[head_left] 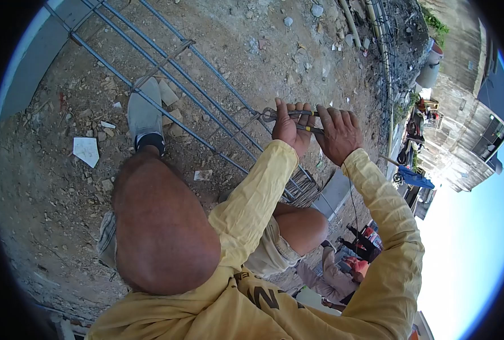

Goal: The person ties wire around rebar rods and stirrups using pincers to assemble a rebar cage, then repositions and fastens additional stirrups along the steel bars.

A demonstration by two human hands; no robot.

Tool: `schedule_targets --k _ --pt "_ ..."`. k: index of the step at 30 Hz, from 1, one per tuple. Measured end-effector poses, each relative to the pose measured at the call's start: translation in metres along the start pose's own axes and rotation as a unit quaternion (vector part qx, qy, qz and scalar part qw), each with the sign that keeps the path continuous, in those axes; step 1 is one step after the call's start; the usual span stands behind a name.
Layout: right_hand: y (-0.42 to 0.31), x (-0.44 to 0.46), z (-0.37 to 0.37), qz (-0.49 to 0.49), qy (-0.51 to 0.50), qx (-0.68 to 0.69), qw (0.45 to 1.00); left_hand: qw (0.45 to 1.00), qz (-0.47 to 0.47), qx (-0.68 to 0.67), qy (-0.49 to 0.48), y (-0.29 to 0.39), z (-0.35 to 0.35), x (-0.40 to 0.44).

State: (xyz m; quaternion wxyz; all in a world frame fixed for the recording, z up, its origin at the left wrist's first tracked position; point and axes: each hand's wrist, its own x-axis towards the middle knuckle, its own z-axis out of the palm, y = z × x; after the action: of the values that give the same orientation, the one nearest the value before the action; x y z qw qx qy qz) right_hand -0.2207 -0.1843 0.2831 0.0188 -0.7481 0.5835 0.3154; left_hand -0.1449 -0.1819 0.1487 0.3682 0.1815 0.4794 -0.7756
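Note:
My left hand (290,128) is closed round the metal pincers (269,115) just behind their jaws. My right hand (339,135) grips the ends of the handles, which carry yellow bands. The jaws touch a wire or thin bar at a crossing on the long rebar cage (198,99). Several parallel bars of the cage run from the upper left down to the middle, with bent stirrups across them. A bundle of stirrups (302,190) sits round the bars below my hands.
A shoe (145,112) stands beside the bars at the left. White tile pieces (86,152) and stones lie on the dirt. More bars and pipes (385,62) run along the upper right. Other people (337,272) are at the lower right. A blue object (415,177) and buildings stand beyond.

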Motion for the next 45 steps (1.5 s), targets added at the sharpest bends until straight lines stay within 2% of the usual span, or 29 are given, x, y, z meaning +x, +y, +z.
schedule_targets --k 1,4,9,13,14,16,19,20,23,24,26,27,28,31,34,38,40,41,42,43,44,45 --pt "0.001 0.0 0.004 0.0 0.001 -0.009 1.0 1.0 0.005 0.005 0.002 0.0 -0.002 0.001" --pt "0.007 0.005 0.011 0.022 -0.111 0.005 0.994 0.999 0.021 0.023 0.018 0.002 -0.005 0.004" --pt "0.016 0.021 0.011 0.054 -0.163 0.099 0.98 0.999 0.004 0.034 0.017 0.011 -0.009 0.002" --pt "0.029 0.035 0.016 0.005 -0.265 0.217 0.94 0.996 -0.026 0.079 0.028 0.016 -0.012 -0.006" --pt "0.032 0.038 0.014 0.08 -0.372 0.286 0.88 0.995 -0.031 0.094 0.025 0.016 -0.014 -0.008" --pt "0.027 0.05 -0.007 0.22 -0.553 0.398 0.698 0.989 -0.021 0.141 0.047 0.014 -0.014 -0.01" --pt "0.034 0.045 -0.002 0.221 -0.593 0.438 0.639 0.968 -0.001 0.239 0.072 0.012 -0.015 -0.013" --pt "0.033 0.044 0.0 0.23 -0.595 0.435 0.636 0.958 0.006 0.276 0.08 0.013 -0.016 -0.014" --pt "0.019 0.043 -0.018 0.128 -0.502 0.306 0.799 0.961 -0.015 0.262 0.081 0.014 -0.013 -0.015" --pt "0.012 0.037 -0.025 0.058 -0.397 0.13 0.907 0.965 -0.019 0.251 0.076 0.013 -0.013 -0.015" --pt "0.006 0.02 -0.023 0.068 -0.248 0.112 0.96 0.971 -0.024 0.23 0.063 0.013 -0.01 -0.015" --pt "0.003 0.013 -0.019 0.072 -0.17 0.102 0.977 0.972 -0.025 0.223 0.064 0.013 -0.007 -0.017" --pt "0.006 0.005 -0.016 0.002 -0.074 0.032 0.997 0.974 -0.027 0.217 0.065 0.013 -0.004 -0.019" --pt "0.004 -0.002 -0.023 -0.024 -0.048 -0.034 0.998 0.975 -0.028 0.211 0.057 0.013 -0.004 -0.02" --pt "0.009 -0.004 -0.013 -0.045 -0.054 -0.006 0.998 0.972 -0.012 0.225 0.07 0.01 -0.007 -0.024" --pt "0.018 0.003 -0.011 -0.031 -0.151 0.103 0.983 0.962 0.021 0.257 0.084 0.004 -0.012 -0.032" --pt "0.028 0.011 -0.007 -0.058 -0.193 0.177 0.963 0.955 0.023 0.278 0.098 0.002 -0.005 -0.04" --pt "0.032 0.015 -0.009 0.03 -0.314 0.269 0.91 0.951 0.025 0.288 0.104 0.002 -0.001 -0.043" --pt "0.028 0.027 -0.028 0.116 -0.425 0.354 0.825 0.943 0.028 0.314 0.104 0.002 -0.001 -0.045" --pt "0.026 0.035 -0.038 0.198 -0.521 0.426 0.713 0.934 0.032 0.339 0.104 0.001 -0.001 -0.047" --pt "0.03 0.037 -0.036 0.216 -0.545 0.507 0.632 0.925 0.036 0.365 0.103 0.0 -0.001 -0.049" --pt "0.033 0.038 -0.034 0.227 -0.556 0.515 0.611 0.917 0.04 0.383 0.103 0.0 -0.003 -0.051"
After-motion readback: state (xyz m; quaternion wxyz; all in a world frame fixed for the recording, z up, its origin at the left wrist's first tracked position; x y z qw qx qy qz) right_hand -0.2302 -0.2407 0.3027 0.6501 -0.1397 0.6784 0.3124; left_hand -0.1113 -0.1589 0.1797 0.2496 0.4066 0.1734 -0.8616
